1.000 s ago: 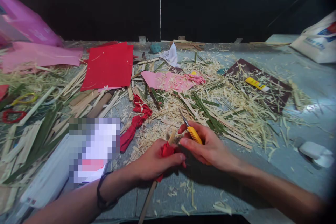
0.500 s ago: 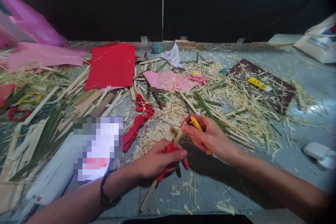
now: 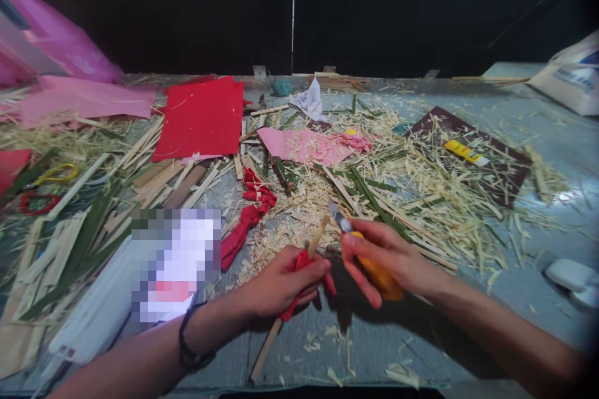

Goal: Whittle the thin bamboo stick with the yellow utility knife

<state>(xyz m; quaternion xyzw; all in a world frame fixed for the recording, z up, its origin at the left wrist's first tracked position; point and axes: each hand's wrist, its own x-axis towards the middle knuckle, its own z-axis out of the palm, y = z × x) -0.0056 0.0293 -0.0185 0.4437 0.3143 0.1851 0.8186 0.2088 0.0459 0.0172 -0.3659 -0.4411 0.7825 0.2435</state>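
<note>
My left hand [image 3: 294, 280] is closed around a thin wooden stick [image 3: 268, 349] wrapped in red cloth or paper [image 3: 302, 260] where I grip it. The stick's upper tip points up and right, and its lower end slants down toward the front edge. To the right, my right hand [image 3: 384, 255] holds a yellow utility knife [image 3: 374, 268], its metal blade pointing up and left. The blade lies just right of the stick's tip, apart from it. Pale shavings [image 3: 318, 190] lie beyond both hands.
Twisted red paper [image 3: 248, 218], a blurred phone [image 3: 178, 262] and a white power strip [image 3: 93, 299] are at left. Scissors [image 3: 56, 174], strips [image 3: 51, 249] and red sheets [image 3: 201, 118] lie farther left. A dark board [image 3: 510, 168] holds a yellow tube [image 3: 465, 153]; a white case [image 3: 568, 274] is right.
My right hand has moved slightly right, away from the stick's tip, and the knife has turned so its blade and broad yellow side show more. My left hand has barely moved.
</note>
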